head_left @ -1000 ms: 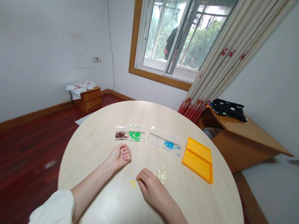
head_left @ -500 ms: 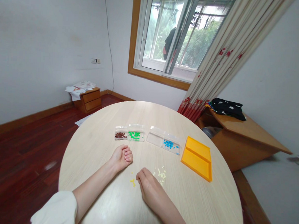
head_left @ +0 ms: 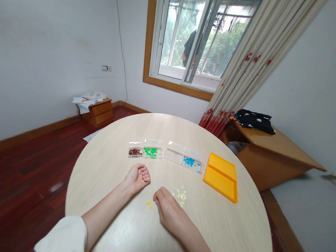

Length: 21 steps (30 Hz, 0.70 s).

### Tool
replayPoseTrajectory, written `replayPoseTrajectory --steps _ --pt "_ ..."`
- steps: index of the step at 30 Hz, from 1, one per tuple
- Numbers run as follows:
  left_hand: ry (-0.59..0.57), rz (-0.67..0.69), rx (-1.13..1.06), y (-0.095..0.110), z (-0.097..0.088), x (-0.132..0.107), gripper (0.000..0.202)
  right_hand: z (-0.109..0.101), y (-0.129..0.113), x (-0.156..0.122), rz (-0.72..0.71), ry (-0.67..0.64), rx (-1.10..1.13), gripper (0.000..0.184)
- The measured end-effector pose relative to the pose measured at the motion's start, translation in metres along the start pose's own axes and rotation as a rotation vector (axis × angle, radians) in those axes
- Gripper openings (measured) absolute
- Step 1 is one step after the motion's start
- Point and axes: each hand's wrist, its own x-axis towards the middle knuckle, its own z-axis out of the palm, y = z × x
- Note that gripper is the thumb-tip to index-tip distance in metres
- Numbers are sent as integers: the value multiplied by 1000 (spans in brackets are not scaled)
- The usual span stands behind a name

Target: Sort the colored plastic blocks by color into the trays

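Observation:
My left hand [head_left: 138,178] rests on the table with its palm turned up and its fingers curled in. Whatever it holds, if anything, is hidden. My right hand [head_left: 165,205] is closed in a pinch, fingertips just right of a few small yellow pieces [head_left: 149,204]. Nothing between those fingertips is large enough to make out. Small pale cream pieces [head_left: 181,195] lie scattered beyond the right hand. Behind the left hand stand a clear box of brown pieces [head_left: 135,152] and one of green pieces [head_left: 150,152].
A clear two-part box [head_left: 174,156] has blue pieces [head_left: 189,162] in its right section. Farther right lies a yellow-orange divided tray [head_left: 222,182]. All stand on a round pale wooden table [head_left: 119,228]. A cabinet [head_left: 278,153] with dark cloth is beyond its right edge.
Both hands stay almost in place, the left slightly closer to the right. The view has shifted a little. The small pieces look unmoved.

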Motion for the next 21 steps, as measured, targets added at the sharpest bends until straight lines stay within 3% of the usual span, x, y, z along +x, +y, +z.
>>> replayPoseTrajectory --steps 5,10,16,21 --pt "53 45 92 -5 4 -2 15 -16 6 5 34 116 137 16" --pt "-85 -152 186 -19 8 -11 31 -28 13 7 12 293 240 14" --pt "-287 -296 216 -30 5 -12 36 -25 11 9 -58 348 269 16" --pt "-246 -303 178 -32 6 -12 31 -27 12 10 -67 424 271 16"
